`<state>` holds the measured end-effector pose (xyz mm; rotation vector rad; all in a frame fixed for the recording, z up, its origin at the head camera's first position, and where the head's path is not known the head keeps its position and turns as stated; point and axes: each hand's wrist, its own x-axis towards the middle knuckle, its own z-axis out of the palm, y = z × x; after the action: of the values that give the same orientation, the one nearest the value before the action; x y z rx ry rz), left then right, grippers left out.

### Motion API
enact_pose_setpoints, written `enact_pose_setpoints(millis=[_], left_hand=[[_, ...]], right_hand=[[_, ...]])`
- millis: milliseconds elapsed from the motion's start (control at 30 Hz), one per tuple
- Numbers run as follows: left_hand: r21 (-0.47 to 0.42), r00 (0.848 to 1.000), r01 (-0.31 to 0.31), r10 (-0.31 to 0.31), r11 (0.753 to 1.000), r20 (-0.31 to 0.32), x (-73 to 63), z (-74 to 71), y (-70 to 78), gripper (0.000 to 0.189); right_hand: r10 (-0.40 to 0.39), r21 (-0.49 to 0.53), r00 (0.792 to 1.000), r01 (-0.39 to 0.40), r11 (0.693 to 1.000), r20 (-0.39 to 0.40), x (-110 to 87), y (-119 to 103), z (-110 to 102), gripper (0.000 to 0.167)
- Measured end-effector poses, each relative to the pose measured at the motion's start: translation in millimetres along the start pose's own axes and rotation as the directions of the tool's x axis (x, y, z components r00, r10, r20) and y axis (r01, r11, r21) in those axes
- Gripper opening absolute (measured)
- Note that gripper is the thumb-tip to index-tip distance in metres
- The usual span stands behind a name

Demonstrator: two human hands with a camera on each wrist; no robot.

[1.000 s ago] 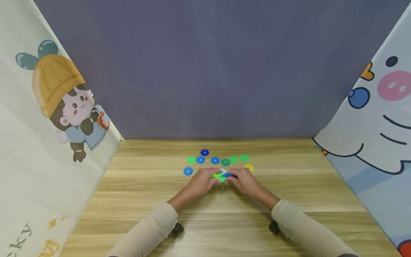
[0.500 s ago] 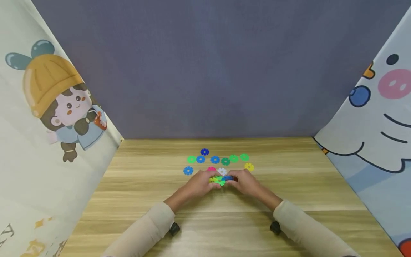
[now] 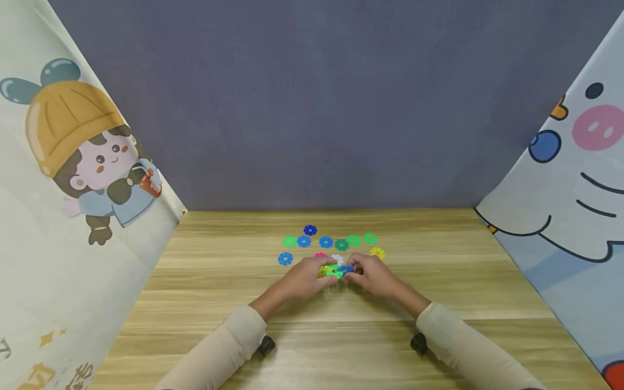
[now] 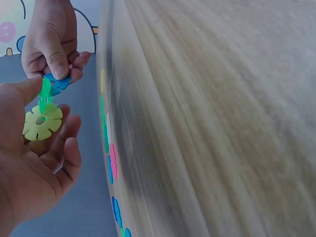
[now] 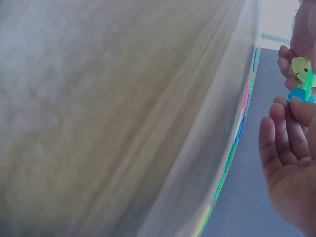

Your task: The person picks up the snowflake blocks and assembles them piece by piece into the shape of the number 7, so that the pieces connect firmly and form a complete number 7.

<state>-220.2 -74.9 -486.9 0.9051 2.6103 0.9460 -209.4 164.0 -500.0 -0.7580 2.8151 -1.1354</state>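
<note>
My left hand [image 3: 305, 278] holds a joined pair of notched plastic discs above the table. In the left wrist view these are a yellow disc [image 4: 43, 123] and a green disc [image 4: 46, 94] slotted crosswise into it, with the thumb at the green one. My right hand [image 3: 374, 275] pinches a blue notched disc [image 4: 60, 84] between thumb and index finger. The blue disc meets the green disc's edge, turned at an angle to it. In the right wrist view the right hand's other fingers [image 5: 281, 133] are loosely bent, and part of the blue disc is covered by the fingertips.
Loose notched discs lie flat on the wooden table [image 3: 322, 346] beyond the hands. Among them are a pink disc [image 3: 320, 255], a white disc [image 3: 337, 260], a yellow disc at the right [image 3: 377, 253] and several blue and green ones. A grey wall [image 3: 322, 108] stands behind.
The joined discs dipped slightly toward me, then rose a little. The right hand's fingers have shifted on the blue disc, which now shows more of its face. The loose discs have stayed put.
</note>
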Motion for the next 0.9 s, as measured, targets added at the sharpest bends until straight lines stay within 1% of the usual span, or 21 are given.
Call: enact_pose_setpoints(millis=[100,200,367,467,567,767,900], left_hand=[[-0.016,1.0,-0.021,0.02,1.0,-0.012,2.3,1.3,0.5,0.054],[-0.027,0.999,-0.035,0.034,0.999,-0.036,4.5,3.4,1.6,0.051],[-0.022,0.996,-0.06,0.059,0.998,-0.072,7.3,6.0,3.9,0.044],[-0.017,0.994,-0.078,0.076,0.997,-0.081,9.2,7.6,4.8,0.04],[-0.033,0.992,-0.084,0.081,0.996,-0.096,11.0,8.9,6.2,0.035],[-0.117,0.986,-0.072,0.053,0.991,-0.156,13.4,11.5,9.0,0.021],[-0.185,0.982,-0.048,0.012,0.982,-0.19,14.0,13.9,9.4,0.015]], right_hand=[[0.006,0.014,1.0,-0.006,1.0,-0.008,-0.6,2.4,0.3,0.016],[0.016,0.024,1.0,-0.016,1.0,-0.001,-1.0,3.9,0.7,0.017],[0.043,0.043,0.999,-0.044,0.998,0.019,-1.6,2.3,-0.5,0.017],[0.066,0.053,0.998,-0.067,0.996,0.026,-1.4,0.6,-1.4,0.016],[0.078,0.068,0.996,-0.08,0.994,0.034,-1.1,-0.3,-1.7,0.016],[0.063,0.08,0.997,-0.067,0.995,0.049,-0.3,0.1,1.3,0.017],[0.063,0.115,0.995,-0.072,0.991,0.073,0.6,-0.2,3.4,0.017]])
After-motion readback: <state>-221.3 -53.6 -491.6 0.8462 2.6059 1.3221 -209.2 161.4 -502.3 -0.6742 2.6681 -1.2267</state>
